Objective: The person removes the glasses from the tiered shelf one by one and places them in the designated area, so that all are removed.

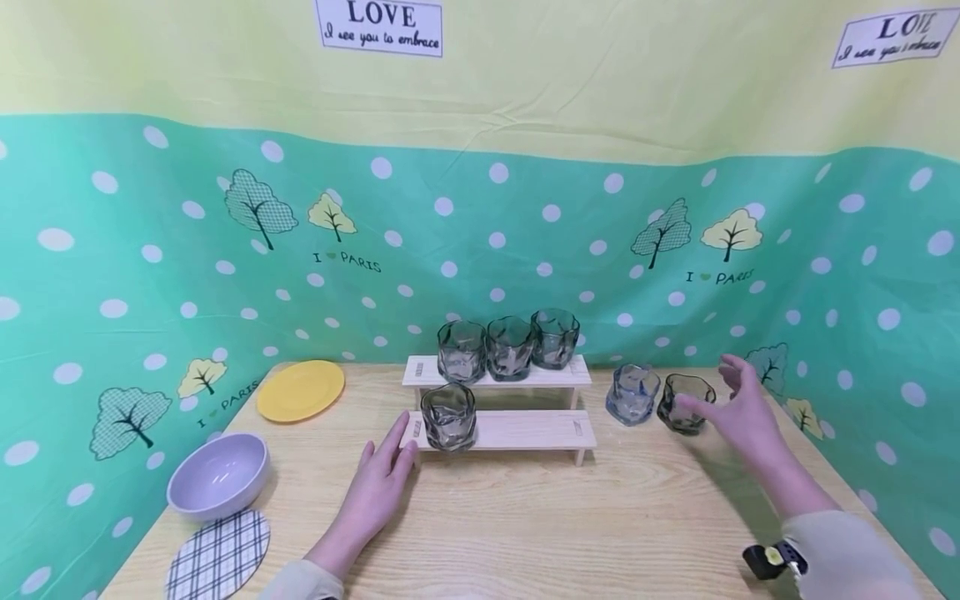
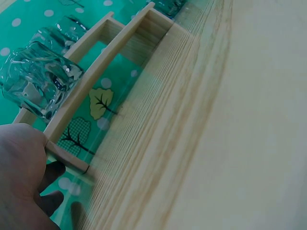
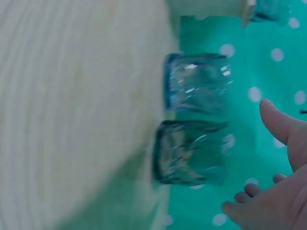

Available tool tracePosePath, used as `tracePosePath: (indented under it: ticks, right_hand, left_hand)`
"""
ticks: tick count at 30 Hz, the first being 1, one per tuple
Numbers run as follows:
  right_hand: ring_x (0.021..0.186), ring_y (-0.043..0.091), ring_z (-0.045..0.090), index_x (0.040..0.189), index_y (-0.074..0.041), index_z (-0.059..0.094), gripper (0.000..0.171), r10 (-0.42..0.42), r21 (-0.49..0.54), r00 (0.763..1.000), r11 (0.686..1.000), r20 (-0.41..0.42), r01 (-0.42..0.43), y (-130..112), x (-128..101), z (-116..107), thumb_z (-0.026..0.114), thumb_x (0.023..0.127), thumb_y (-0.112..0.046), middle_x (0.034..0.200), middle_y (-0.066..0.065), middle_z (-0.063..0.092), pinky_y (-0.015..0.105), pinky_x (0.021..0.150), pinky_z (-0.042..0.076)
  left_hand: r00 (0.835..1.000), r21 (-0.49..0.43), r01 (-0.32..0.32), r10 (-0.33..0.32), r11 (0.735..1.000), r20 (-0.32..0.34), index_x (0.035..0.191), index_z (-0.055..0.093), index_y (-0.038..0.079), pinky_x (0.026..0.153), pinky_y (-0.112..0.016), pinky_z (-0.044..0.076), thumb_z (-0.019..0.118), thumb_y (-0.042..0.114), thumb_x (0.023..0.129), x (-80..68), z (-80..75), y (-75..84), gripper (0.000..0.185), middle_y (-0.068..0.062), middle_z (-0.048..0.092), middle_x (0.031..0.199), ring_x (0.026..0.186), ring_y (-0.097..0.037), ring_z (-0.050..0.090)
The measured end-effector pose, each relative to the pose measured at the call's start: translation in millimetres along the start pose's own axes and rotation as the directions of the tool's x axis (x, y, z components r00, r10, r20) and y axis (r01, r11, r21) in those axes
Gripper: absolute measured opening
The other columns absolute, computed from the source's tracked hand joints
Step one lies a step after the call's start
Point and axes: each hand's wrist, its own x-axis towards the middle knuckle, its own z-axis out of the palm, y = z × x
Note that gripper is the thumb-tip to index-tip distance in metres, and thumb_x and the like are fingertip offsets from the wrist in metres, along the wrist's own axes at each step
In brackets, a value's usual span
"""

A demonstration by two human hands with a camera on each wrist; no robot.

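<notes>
Dark glass (image 1: 686, 403) stands upright on table (image 1: 525, 525), right of wooden rack (image 1: 501, 429), just beside bluish glass (image 1: 632, 393). Right hand (image 1: 742, 412) open, fingers spread, just right of dark glass, not gripping; nearer hand. Left hand (image 1: 378, 483) open, fingertips at rack's left end, near glass on lower step (image 1: 448, 417). Right wrist view shows gap between fingers (image 3: 280, 122) and dark glass (image 3: 189, 152); head view hides it.

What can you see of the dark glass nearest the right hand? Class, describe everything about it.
The dark glass is a short tumbler of smoky, see-through glass with wavy, faceted walls. It stands upright and looks empty on the wooden table, right of the two-step wooden rack, with the bluish glass close on its left. The right hand, fingers spread, is right beside it; whether it touches cannot be told.
</notes>
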Motion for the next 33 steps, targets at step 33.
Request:
tracePosePath:
  ticks: [33]
  right_hand:
    - [0.164,0.043,0.026,0.176,-0.012,0.02,0.115,-0.214,0.222,0.972,0.957,0.095,0.189,-109,-47,80,0.095,0.089,-0.023,0.178,0.019,0.029,0.056,0.135,0.023]
  left_hand:
    - [1.0,-0.009,0.011,-0.011,1.0,0.002,0.174,0.035,0.01,0.136,-0.064,0.002,0.048,0.035,0.12,-2.2,-1.5,2.0,0.061,-0.016,0.046,0.169,0.157,-0.051,0.036]
